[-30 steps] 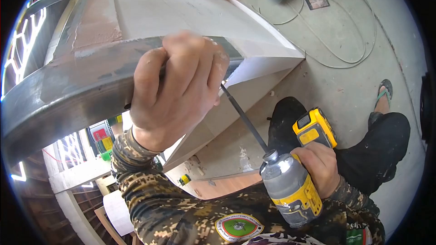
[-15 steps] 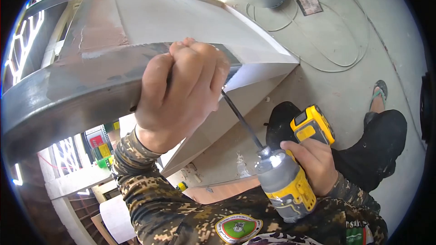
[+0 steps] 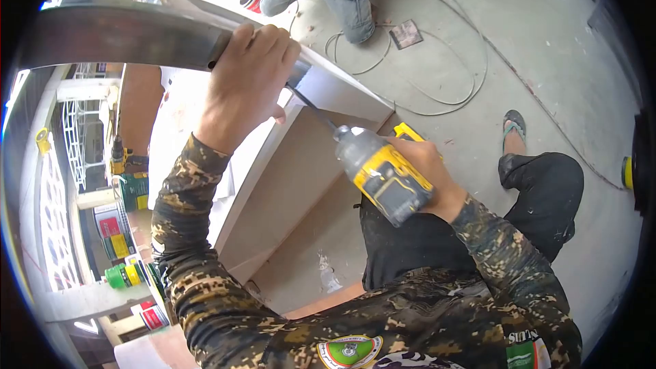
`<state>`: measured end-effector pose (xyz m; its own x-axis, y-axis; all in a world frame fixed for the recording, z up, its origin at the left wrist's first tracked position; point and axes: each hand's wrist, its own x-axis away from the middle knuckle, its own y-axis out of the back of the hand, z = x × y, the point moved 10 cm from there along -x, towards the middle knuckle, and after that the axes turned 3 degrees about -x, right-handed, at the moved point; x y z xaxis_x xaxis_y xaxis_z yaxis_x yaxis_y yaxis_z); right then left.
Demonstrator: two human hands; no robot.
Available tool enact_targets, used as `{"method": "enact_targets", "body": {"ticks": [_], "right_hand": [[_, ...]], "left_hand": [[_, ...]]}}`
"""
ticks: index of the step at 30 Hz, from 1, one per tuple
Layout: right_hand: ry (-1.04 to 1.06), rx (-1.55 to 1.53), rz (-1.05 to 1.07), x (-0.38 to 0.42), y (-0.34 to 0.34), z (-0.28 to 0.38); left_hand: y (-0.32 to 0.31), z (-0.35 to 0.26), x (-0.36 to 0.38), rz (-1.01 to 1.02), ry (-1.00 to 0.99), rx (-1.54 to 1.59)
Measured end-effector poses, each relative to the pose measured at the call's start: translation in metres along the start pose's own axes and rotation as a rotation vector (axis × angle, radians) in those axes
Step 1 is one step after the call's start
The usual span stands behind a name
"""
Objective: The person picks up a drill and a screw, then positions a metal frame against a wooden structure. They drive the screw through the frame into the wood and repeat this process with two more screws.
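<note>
My left hand (image 3: 247,85) is closed over the end of a curved grey metal bar (image 3: 126,35), its fingers hooked over the top edge. In my right hand (image 3: 429,169) is a yellow and grey impact driver (image 3: 384,172), gripped by its handle. A long dark bit (image 3: 312,104) runs from its nose up to the underside of the metalwork, just beside my left hand. My left hand hides what the tip meets. Below the bar, a pale panel (image 3: 287,184) slopes down to the floor.
Another person's knee (image 3: 355,24) rests on the floor ahead, near a red can (image 3: 251,0). A thin cable (image 3: 471,89) loops across the floor past a small square plate (image 3: 406,34). At left are a yellow drill (image 3: 125,161) and several cans (image 3: 113,232).
My view has shifted, showing more floor and the kneeling person's legs. The driver sits higher and farther left in view. My left hand still grips the metal bar.
</note>
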<state>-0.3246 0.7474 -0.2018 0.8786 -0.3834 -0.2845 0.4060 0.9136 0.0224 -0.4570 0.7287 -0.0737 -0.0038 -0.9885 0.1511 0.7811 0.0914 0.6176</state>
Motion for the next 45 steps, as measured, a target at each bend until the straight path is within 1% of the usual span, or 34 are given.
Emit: {"method": "enact_targets", "body": {"ticks": [1, 3, 5, 6, 7, 8, 9, 11, 12, 16, 18, 19, 21, 22, 23, 25, 26, 27, 28, 29, 30, 31, 33, 34, 35, 37, 38, 39, 40, 41, 42, 43, 44, 45], "right_hand": [[-0.013, -0.013, 0.010, -0.002, -0.002, 0.000], [0.008, 0.020, 0.003, -0.004, 0.001, 0.001], [0.086, 0.053, -0.014, -0.001, -0.003, 0.004], [0.109, 0.101, -0.036, 0.000, -0.003, 0.001], [0.108, 0.084, -0.046, 0.001, -0.001, 0.000], [0.108, 0.057, -0.039, 0.003, -0.001, -0.001], [0.110, 0.035, -0.033, 0.002, -0.002, -0.003], [0.130, -0.002, -0.074, 0.004, -0.003, -0.003], [0.113, -0.015, -0.067, 0.005, -0.005, -0.004], [0.100, -0.061, -0.055, 0.009, -0.013, -0.008], [0.113, -0.078, -0.054, 0.006, -0.012, -0.004], [0.096, -0.067, -0.044, 0.005, -0.010, -0.004], [0.098, -0.057, -0.017, 0.003, -0.011, -0.001], [0.105, -0.056, -0.032, 0.002, -0.007, 0.000], [0.109, -0.055, -0.051, 0.002, -0.004, 0.002], [0.107, -0.061, -0.029, 0.001, -0.005, 0.004], [0.100, -0.069, -0.036, 0.000, -0.003, 0.006], [0.093, -0.071, -0.038, -0.001, -0.002, 0.008], [0.107, -0.045, -0.007, -0.002, -0.005, 0.009], [0.140, -0.038, -0.038, -0.002, -0.004, 0.009], [0.175, -0.029, -0.060, -0.001, -0.004, 0.010], [0.189, 0.007, -0.009, 0.000, -0.007, 0.011], [0.141, 0.003, -0.024, 0.000, -0.004, 0.006], [0.147, -0.032, -0.043, -0.001, -0.002, 0.006], [0.162, 0.006, 0.002, -0.001, -0.006, 0.003], [0.280, 0.251, -0.044, 0.003, -0.004, -0.002], [0.430, 0.480, -0.056, 0.010, -0.008, 0.007], [0.446, 0.507, -0.022, 0.014, -0.012, 0.003], [0.363, 0.456, -0.025, 0.013, -0.008, -0.007], [0.280, 0.405, -0.035, 0.011, -0.005, -0.018], [0.243, 0.409, -0.032, 0.013, -0.005, -0.029], [0.245, 0.432, -0.023, 0.013, -0.007, -0.027], [0.254, 0.406, -0.056, 0.012, -0.004, -0.024], [0.262, 0.378, -0.091, 0.013, 0.000, -0.021]], "left_hand": [[0.002, 0.001, 0.000, -0.015, -0.008, -0.008], [-0.002, -0.001, -0.005, 0.078, -0.003, 0.060], [-0.005, -0.005, -0.014, 0.070, -0.007, 0.032], [-0.013, -0.006, -0.019, 0.131, -0.012, 0.011], [-0.019, -0.006, -0.022, 0.197, -0.018, -0.009], [-0.015, -0.009, -0.025, 0.174, -0.076, 0.084], [-0.016, -0.009, -0.029, 0.182, -0.088, 0.074], [-0.036, -0.013, -0.029, 0.380, -0.120, 0.171], [-0.036, -0.013, -0.029, 0.392, -0.140, 0.186], [-0.040, -0.018, -0.029, 0.436, -0.126, 0.139], [-0.043, -0.020, -0.026, 0.505, -0.084, 0.095], [-0.043, -0.019, -0.024, 0.509, -0.070, 0.088], [-0.011, -0.029, -0.022, 0.178, -0.177, 0.062], [-0.007, -0.030, -0.013, 0.168, -0.120, 0.260], [0.017, -0.035, -0.011, 0.054, -0.081, 0.318], [0.043, -0.031, 0.011, -0.058, 0.082, 0.434], [0.056, -0.025, 0.026, -0.190, 0.195, 0.560], [0.059, -0.012, 0.050, -0.372, 0.331, 0.696], [0.046, 0.001, 0.076, -0.472, 0.481, 0.737], [0.034, 0.011, 0.103, -0.575, 0.637, 0.778], [0.011, 0.017, 0.123, -0.564, 0.783, 0.817], [-0.010, 0.023, 0.139, -0.555, 0.934, 0.859], [-0.031, 0.022, 0.138, -0.468, 0.871, 0.864], [-0.042, 0.016, 0.137, -0.422, 0.841, 0.788], [-0.052, 0.010, 0.133, -0.370, 0.819, 0.768], [-0.069, -0.002, 0.125, -0.309, 0.829, 0.837], [-0.079, -0.007, 0.122, -0.296, 0.828, 0.833], [-0.089, -0.012, 0.120, -0.279, 0.821, 0.831], [-0.094, -0.016, 0.116, -0.217, 0.805, 0.837], [-0.094, -0.014, 0.117, -0.239, 0.835, 0.847], [-0.098, -0.015, 0.117, -0.202, 0.862, 0.828], [-0.105, -0.017, 0.117, -0.163, 0.880, 0.814], [-0.106, -0.018, 0.114, -0.167, 0.856, 0.765], [-0.108, -0.020, 0.114, -0.178, 0.862, 0.781]]}}
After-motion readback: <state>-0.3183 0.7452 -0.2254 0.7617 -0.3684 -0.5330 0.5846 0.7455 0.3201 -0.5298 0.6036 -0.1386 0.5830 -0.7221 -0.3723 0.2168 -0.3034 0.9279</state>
